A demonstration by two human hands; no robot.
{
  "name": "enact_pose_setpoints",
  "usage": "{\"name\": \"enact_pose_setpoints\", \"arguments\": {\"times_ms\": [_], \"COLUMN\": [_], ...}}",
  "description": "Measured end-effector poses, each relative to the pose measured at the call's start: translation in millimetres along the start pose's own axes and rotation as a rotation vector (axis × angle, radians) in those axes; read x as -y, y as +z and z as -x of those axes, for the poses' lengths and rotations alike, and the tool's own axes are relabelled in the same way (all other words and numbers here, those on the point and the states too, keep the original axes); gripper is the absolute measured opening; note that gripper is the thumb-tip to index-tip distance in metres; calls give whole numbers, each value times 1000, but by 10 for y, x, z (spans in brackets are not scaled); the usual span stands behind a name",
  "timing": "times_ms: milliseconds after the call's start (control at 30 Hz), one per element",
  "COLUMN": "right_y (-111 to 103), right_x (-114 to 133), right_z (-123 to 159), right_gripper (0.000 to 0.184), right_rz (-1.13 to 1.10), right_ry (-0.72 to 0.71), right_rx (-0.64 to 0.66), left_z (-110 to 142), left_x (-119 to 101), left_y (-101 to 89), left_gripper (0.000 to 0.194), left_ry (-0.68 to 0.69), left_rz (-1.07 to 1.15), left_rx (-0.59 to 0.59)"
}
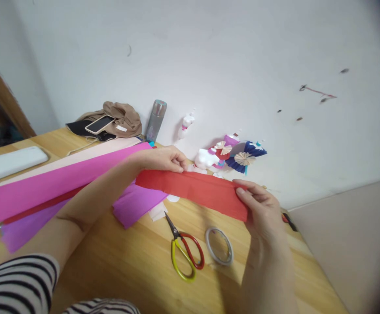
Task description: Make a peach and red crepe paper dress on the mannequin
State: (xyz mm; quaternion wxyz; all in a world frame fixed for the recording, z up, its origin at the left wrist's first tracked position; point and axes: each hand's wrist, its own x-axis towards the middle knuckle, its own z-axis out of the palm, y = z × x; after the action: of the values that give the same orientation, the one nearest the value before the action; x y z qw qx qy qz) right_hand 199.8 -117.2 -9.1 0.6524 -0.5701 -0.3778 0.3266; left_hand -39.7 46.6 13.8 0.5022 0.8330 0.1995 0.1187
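Note:
A strip of red crepe paper (196,189) is stretched between my two hands above the wooden table (137,266). My left hand (163,159) pinches the strip's far upper edge, fingers closed on it. My right hand (258,205) grips the strip's right end between thumb and fingers. Below the strip, on the table, lie scissors (185,250) with one red and one yellow handle loop, and a roll of clear tape (219,246).
Long pink (46,185), purple (137,203) and pale sheets lie across the table's left. At the back are a phone (100,124) on brown cloth, a grey bottle (156,120), white figurines and paper fans (238,157). A white wall stands behind.

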Motion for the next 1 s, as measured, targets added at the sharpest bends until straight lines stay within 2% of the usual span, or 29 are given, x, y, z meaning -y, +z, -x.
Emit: {"name": "enact_pose_setpoints", "arguments": {"times_ms": [233,400,600,833,1000], "right_y": [20,12,-20,-23,15], "right_x": [2,24,10,10,37], "right_z": [0,8,13,13,27], "right_gripper": [30,32,29,29,31], "right_rz": [3,-13,35,44,3], "right_ry": [-37,-8,-23,-12,18], "right_rx": [47,34,72,108,86], "left_z": [15,33,87,50,-37], "left_x": [0,-7,-14,50,141], "left_y": [-19,-46,-102,-104,-114], "left_gripper": [16,15,20,51,64], "left_ry": [18,4,18,-84,-141], "left_rz": [22,-3,69,237,353], "left_rx": [10,-39,-32,3,78]}}
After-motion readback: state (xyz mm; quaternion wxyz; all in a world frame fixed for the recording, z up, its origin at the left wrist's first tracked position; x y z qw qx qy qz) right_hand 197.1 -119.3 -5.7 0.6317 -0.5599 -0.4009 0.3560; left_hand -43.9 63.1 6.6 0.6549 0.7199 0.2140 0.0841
